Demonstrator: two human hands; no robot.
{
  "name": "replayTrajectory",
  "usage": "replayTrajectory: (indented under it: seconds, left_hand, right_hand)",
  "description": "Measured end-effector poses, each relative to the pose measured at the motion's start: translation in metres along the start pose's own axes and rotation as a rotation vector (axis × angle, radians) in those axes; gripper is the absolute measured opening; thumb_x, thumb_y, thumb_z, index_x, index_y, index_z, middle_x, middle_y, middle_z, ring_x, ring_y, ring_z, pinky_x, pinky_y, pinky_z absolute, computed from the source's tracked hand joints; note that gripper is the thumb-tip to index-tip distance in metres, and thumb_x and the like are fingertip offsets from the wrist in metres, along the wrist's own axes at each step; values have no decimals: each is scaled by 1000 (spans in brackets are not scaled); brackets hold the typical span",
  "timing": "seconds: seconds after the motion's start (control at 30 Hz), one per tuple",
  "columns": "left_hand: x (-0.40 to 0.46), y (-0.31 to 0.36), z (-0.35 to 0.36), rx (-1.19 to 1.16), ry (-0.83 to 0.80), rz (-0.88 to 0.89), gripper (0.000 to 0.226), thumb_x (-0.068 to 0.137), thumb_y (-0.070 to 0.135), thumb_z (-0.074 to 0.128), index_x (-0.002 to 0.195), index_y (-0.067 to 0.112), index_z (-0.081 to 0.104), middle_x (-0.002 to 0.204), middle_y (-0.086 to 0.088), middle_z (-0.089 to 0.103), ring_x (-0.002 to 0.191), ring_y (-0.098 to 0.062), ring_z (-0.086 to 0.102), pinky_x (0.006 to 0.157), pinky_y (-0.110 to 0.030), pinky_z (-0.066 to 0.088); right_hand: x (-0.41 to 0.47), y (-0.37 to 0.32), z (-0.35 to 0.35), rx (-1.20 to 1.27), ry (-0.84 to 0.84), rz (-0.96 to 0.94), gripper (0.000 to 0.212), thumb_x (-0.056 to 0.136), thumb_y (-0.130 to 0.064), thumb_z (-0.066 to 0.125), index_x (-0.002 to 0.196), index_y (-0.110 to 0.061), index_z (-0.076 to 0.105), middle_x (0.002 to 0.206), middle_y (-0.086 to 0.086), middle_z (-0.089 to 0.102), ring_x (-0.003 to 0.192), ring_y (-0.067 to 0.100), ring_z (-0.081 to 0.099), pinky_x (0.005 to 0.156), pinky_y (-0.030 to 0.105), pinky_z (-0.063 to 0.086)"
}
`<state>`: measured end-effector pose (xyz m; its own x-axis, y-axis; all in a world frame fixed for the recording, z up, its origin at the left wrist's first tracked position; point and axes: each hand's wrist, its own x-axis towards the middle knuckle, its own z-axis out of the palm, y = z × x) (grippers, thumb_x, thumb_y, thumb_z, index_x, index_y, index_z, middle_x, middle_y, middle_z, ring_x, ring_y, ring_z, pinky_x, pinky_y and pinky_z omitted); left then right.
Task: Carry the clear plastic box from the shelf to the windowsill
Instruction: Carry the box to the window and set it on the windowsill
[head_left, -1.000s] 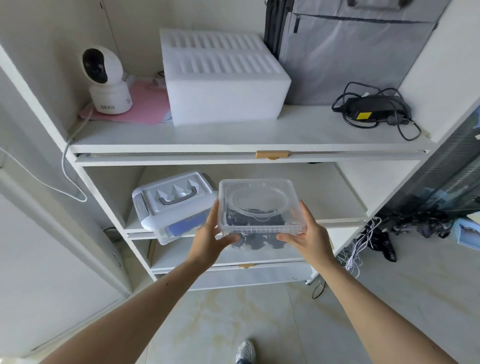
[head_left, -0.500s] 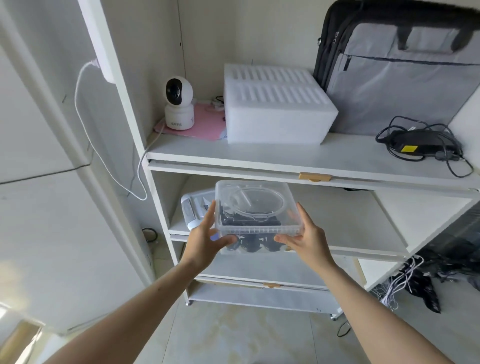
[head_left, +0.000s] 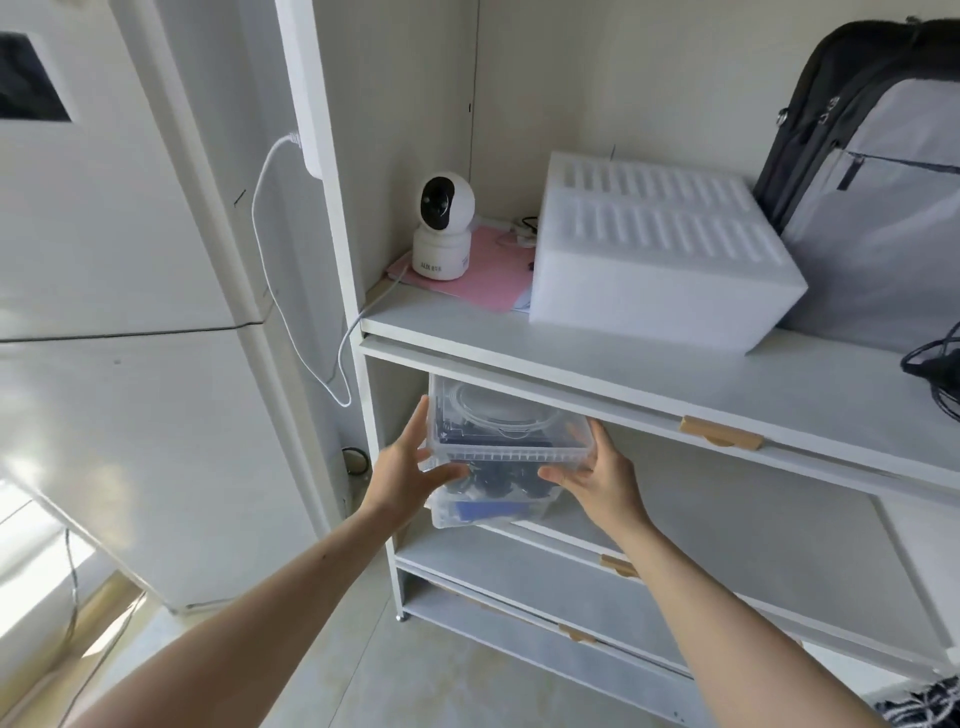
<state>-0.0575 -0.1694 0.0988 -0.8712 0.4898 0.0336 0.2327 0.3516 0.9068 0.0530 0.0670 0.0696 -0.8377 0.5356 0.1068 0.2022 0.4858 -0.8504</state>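
Gripping clear plastic box (head_left: 509, 426) sides: left hand (head_left: 410, 467), right hand (head_left: 597, 475).

Small dark lettering — illegible — on the security camera (head_left: 442, 234) base

clear plastic box (head_left: 506, 428) held, both hands, contents unclear

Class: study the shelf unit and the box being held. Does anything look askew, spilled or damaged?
Nothing spilled or broken. The clear plastic box sits level between the left hand and right hand. Only the white cable dangles loosely beside the shelf.
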Motion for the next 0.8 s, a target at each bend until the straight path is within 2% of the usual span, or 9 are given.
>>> replayTrajectory:
  seconds: [0.1,0.27,0.33,0.43,0.5,0.6,0.67,0.73,0.8]
  left_hand:
    - [8,0,3,-27,35,-16,98,75,21,79,150,33,16,147,-5,47,123,-34,56,102,-53,44]
    - [17,-8,7,-41,79,-64,102,71,25,83,149,31,18,148,-7,46,124,-32,54,101,-48,44]
    - [18,-14,7,-44,55,-60,99,70,26,84,148,32,22,143,-3,51,123,-27,55,101,-43,45]
    - [18,-27,12,71,-4,-69,84,72,28,82,142,33,35,130,5,60,119,-23,56,94,-33,41]
    - [20,-33,16,115,-16,-96,73,77,28,78,139,29,41,129,0,63,120,-28,56,91,-30,37]
    - [27,-34,19,104,2,-103,70,79,26,76,139,26,41,132,-5,61,120,-30,55,94,-34,39]
    - [32,-32,19,118,10,-94,70,80,26,75,140,26,41,134,-6,60,120,-31,55,93,-35,39]
    - [36,-31,21,124,12,-93,70,81,26,75,141,26,39,135,-7,59,122,-32,53,94,-35,38]
    - [38,-31,23,117,18,-95,72,81,26,74,142,26,37,136,-8,58,123,-32,52,95,-36,38]
  right_hand:
    - [16,3,3,-4,-2,3,81,67,-37,92,137,-22,54,115,-11,65,93,20,70,84,32,58]
    - [31,9,4,37,-42,13,60,68,-33,92,115,-30,56,94,-31,60,84,-12,61,66,-1,49]
    - [34,15,3,35,-79,16,58,69,-31,92,113,-31,54,96,-26,63,88,-10,62,66,-2,48]
    - [36,23,6,2,-196,29,66,72,-27,91,125,-34,53,108,-17,67,97,1,66,80,9,49]
    - [37,27,8,-9,-243,39,69,75,-25,88,131,-39,50,106,-24,66,92,-13,65,79,3,48]
    - [44,30,10,-3,-255,45,62,78,-24,86,126,-40,50,103,-34,60,84,-29,63,70,-8,44]
    - [48,32,11,-11,-248,60,53,78,-24,86,123,-28,58,102,-28,65,91,-17,68,70,-7,44]
    - [52,34,13,-18,-234,67,50,78,-25,86,121,-14,64,106,-11,72,95,5,71,75,1,47]
    - [55,34,13,-26,-231,62,48,78,-27,86,119,-12,65,106,-7,71,94,9,68,72,-1,45]
